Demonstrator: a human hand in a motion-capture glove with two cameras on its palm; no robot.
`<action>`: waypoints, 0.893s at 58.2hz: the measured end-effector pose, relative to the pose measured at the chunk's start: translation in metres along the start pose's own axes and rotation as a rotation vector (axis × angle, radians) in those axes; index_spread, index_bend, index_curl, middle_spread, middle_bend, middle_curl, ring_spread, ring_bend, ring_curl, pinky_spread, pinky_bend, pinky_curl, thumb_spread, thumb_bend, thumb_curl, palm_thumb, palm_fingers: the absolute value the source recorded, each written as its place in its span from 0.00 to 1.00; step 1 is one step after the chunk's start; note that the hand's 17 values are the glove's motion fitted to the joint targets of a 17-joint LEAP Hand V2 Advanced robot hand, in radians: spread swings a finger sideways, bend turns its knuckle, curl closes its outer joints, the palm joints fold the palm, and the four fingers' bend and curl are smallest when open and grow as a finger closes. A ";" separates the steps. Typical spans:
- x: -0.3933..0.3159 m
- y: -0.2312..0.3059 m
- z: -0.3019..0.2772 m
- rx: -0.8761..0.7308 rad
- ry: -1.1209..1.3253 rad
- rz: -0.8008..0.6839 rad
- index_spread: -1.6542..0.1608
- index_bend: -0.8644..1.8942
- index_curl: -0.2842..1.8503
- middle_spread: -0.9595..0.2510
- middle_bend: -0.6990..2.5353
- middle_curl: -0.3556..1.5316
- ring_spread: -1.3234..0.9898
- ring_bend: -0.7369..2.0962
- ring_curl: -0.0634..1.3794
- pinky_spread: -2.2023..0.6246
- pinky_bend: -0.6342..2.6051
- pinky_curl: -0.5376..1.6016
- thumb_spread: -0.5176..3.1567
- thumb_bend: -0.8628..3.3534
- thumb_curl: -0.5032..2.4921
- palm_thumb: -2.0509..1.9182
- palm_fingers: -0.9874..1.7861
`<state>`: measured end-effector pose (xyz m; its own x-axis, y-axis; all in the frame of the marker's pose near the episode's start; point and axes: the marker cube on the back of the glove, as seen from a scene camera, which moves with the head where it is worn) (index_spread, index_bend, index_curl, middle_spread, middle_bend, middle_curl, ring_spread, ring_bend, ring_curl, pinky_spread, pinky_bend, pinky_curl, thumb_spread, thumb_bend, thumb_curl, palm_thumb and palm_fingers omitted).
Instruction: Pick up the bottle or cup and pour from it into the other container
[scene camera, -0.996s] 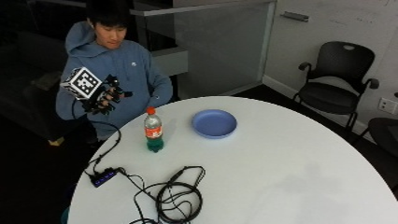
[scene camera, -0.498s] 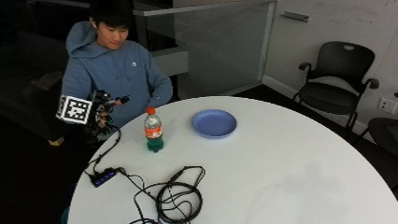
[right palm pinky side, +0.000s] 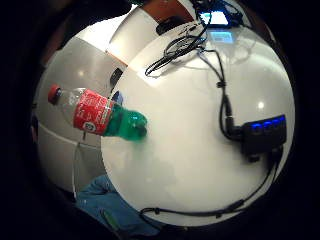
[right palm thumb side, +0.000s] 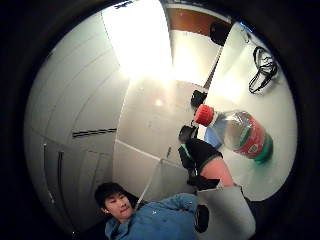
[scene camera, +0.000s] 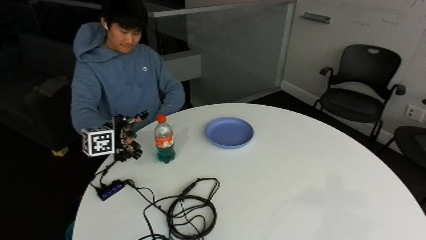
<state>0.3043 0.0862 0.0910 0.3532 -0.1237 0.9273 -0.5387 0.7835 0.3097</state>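
Note:
A clear plastic bottle (scene camera: 164, 140) with a red cap, a red label and green liquid in its base stands upright on the white round table (scene camera: 299, 180), near the person's side. A shallow blue bowl (scene camera: 229, 132) sits just to its right. My gloved right hand (scene camera: 128, 140) hovers at the table's edge, a short way left of the bottle, fingers spread toward it and holding nothing. In the little finger side palm view the bottle (right palm pinky side: 100, 119) stands apart from the palm. The thumb side palm view shows the bottle (right palm thumb side: 241, 133) with the bowl (right palm thumb side: 212, 138) behind it.
A black hub with blue lights (scene camera: 111, 190) lies near the table's left edge below the hand, and a coil of black cables (scene camera: 191, 212) runs from it toward the front. Black office chairs (scene camera: 363, 85) stand beyond the table.
The gloved hand has come down from chest height to table level and moved closer to the bottle. Bottle and bowl have stayed in place.

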 end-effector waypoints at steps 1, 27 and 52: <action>0.001 -0.001 0.003 0.001 -0.010 0.010 0.74 0.36 0.23 0.86 0.28 0.36 0.66 0.46 0.26 0.87 0.41 0.39 0.38 0.20 0.29 0.68 0.38; 0.019 -0.009 0.082 -0.131 -0.146 0.020 0.73 0.36 0.24 0.87 0.27 0.35 0.66 0.47 0.26 0.88 0.42 0.39 0.37 0.20 0.29 0.69 0.39; 0.012 -0.032 0.126 0.117 -0.143 -0.147 0.83 0.37 0.28 0.80 0.33 0.40 0.54 0.46 0.27 0.79 0.37 0.38 0.34 0.20 0.33 0.76 0.73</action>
<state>0.2290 -0.0168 0.1185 0.3270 -0.3229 0.8881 -0.5772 0.6758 0.4583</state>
